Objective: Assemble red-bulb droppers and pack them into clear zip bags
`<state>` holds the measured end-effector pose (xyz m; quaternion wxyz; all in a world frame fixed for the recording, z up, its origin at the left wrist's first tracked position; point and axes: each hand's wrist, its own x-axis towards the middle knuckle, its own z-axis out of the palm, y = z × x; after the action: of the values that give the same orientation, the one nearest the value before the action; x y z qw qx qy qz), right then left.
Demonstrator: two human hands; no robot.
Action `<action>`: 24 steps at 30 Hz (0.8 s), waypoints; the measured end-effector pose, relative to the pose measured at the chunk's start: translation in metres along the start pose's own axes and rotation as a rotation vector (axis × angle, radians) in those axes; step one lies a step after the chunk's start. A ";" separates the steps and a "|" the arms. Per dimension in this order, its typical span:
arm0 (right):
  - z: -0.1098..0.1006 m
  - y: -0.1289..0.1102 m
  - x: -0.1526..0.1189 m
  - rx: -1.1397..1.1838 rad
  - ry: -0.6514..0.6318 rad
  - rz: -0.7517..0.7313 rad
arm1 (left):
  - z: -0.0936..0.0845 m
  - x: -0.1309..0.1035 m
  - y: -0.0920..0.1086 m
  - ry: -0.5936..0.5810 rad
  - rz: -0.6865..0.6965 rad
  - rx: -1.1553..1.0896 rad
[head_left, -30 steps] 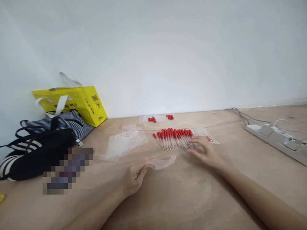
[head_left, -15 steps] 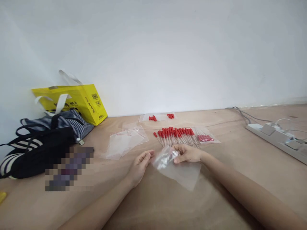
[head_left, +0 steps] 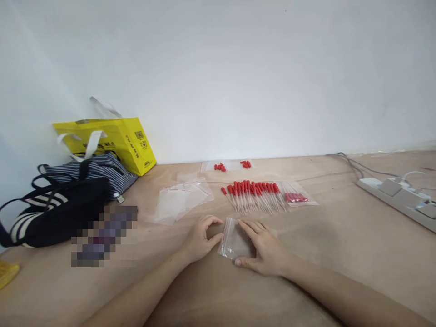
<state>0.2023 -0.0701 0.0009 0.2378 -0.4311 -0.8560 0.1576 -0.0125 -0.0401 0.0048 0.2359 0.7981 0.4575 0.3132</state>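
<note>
A clear zip-lock bag (head_left: pixel 235 240) lies flat on the wooden table between my hands, its red-lined seal edge toward the left. My right hand (head_left: pixel 264 247) rests over the bag's right part with fingers spread and thumb at the lower edge. At the seal edge, my left hand (head_left: pixel 204 238) is curved, thumb and forefinger apart, with nothing between them. Just beyond stands a row of glass droppers (head_left: pixel 254 195) with red rubber bulbs. To their right lies a zip-lock bag holding several droppers (head_left: pixel 296 195).
Flat zip-lock bags (head_left: pixel 180 200) lie at left centre. Loose red bulbs (head_left: pixel 220 167) sit on plastic near the wall. A yellow bag (head_left: pixel 136 145), a striped bag (head_left: pixel 95 175), a black bag (head_left: pixel 64 218) and a blurred-out object occupy the left; a power strip (head_left: pixel 391 195) is at right.
The zip-lock bag, held up and crumpled in my right hand before, now lies flat on the table. My right hand has opened out over it, and my left fingers have curved toward its seal.
</note>
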 end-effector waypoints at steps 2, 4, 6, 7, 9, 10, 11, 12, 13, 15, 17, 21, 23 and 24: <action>0.002 0.004 0.000 0.015 -0.029 -0.040 | 0.000 0.001 0.002 -0.008 0.020 0.024; 0.000 0.008 0.004 0.023 -0.061 -0.091 | 0.001 0.000 0.004 -0.002 0.035 0.041; -0.003 0.012 0.008 0.028 -0.087 -0.127 | 0.002 -0.001 0.004 -0.001 0.069 0.064; -0.004 0.014 0.009 0.032 -0.096 -0.143 | 0.002 -0.001 0.003 -0.009 0.100 0.080; -0.006 0.018 0.011 0.040 -0.110 -0.179 | 0.002 -0.002 0.002 -0.054 0.176 0.116; -0.006 0.020 0.012 0.045 -0.118 -0.201 | 0.002 -0.002 0.002 -0.091 0.212 0.134; -0.007 0.023 0.013 0.051 -0.128 -0.224 | 0.002 -0.001 0.002 -0.133 0.240 0.156; -0.008 0.025 0.013 0.060 -0.140 -0.245 | 0.001 -0.001 0.003 -0.176 0.255 0.181; -0.009 0.028 0.014 0.070 -0.153 -0.263 | 0.001 0.000 0.004 -0.218 0.259 0.209; -0.010 0.033 0.015 0.095 -0.172 -0.286 | 0.000 0.001 0.007 -0.289 0.243 0.261; -0.012 0.036 0.016 0.114 -0.183 -0.291 | 0.000 0.003 0.010 -0.338 0.221 0.288; -0.010 0.029 0.016 0.112 -0.151 -0.226 | 0.004 0.006 0.009 -0.356 0.187 0.243; -0.007 0.022 0.015 0.114 -0.117 -0.194 | 0.006 0.008 0.005 -0.307 0.185 0.189; -0.005 0.018 0.015 0.119 -0.104 -0.185 | 0.007 0.008 0.003 -0.273 0.188 0.159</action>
<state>0.2096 -0.0474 0.0005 0.2316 -0.3267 -0.8925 0.2076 -0.0020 -0.0351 0.0043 0.2016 0.8886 0.3680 0.1853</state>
